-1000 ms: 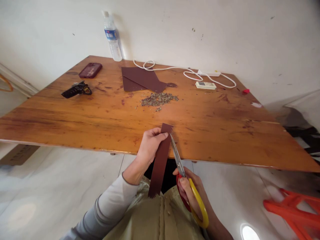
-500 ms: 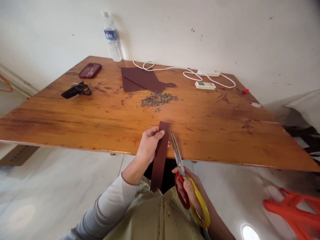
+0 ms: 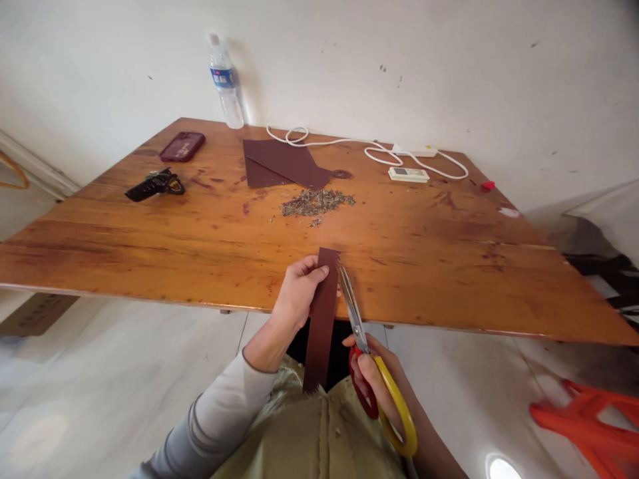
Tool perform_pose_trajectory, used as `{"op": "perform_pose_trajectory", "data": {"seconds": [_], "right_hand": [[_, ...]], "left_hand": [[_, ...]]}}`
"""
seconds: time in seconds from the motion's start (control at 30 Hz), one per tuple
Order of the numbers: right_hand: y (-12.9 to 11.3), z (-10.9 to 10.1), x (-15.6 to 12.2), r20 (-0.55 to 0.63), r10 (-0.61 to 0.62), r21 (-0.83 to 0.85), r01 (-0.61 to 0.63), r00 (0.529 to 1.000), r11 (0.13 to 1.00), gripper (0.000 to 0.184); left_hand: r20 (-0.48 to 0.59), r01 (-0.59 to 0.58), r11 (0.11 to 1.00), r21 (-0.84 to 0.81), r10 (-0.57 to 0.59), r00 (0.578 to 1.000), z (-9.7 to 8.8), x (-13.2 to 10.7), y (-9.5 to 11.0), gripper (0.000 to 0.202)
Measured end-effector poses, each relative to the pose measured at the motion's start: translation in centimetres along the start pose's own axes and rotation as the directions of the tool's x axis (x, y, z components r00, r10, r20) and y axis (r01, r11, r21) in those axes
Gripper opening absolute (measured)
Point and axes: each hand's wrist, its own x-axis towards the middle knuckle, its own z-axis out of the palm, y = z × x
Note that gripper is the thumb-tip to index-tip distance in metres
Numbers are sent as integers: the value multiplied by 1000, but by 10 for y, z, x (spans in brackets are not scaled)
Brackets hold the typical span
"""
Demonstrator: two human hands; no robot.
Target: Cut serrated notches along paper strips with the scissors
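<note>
My left hand pinches a long dark maroon strip of paper or card near its upper end, thumb on top. Small jagged cuts show along the strip's upper right edge, and its lower end is ragged too. In my right hand is a pair of scissors with one red and one yellow handle. Their blades point up and away, tips beside the strip's cut edge; they look nearly closed. Beyond the hands lies a pile of small thin brownish snippets, with maroon sheets behind it.
On the wooden table are a phone, a black key holder, a water bottle, a white cable with a power strip and a small white device. An orange plastic stool stands at lower right.
The whole view has shifted slightly, so the table things sit a little lower. Both hands keep nearly the same hold on the strip and the scissors.
</note>
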Motion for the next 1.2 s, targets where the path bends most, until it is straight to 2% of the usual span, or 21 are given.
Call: {"op": "perform_pose_trajectory", "data": {"seconds": [0.43, 0.7, 0.87, 1.03, 1.2], "right_hand": [[-8, 8, -1, -5, 62, 84, -61, 998, 995, 51], [1, 13, 2, 32, 37, 113, -40, 999, 993, 47], [3, 15, 0, 1, 58, 164, -57, 998, 985, 43], [4, 12, 0, -63, 101, 262, -82, 993, 962, 52], [3, 10, -4, -65, 81, 288, -59, 995, 956, 51]], "left_hand": [[56, -12, 1000, 9, 12, 998, -3, 2, -2, 16], [51, -10, 1000, 22, 9, 999, -5, 3, -3, 18], [54, -43, 999, -5, 43, 998, -7, 4, -5, 18], [48, -52, 996, -68, 55, 997, -11, 3, -4, 25], [58, -44, 999, -22, 46, 997, -11, -1, -2, 27]]}}
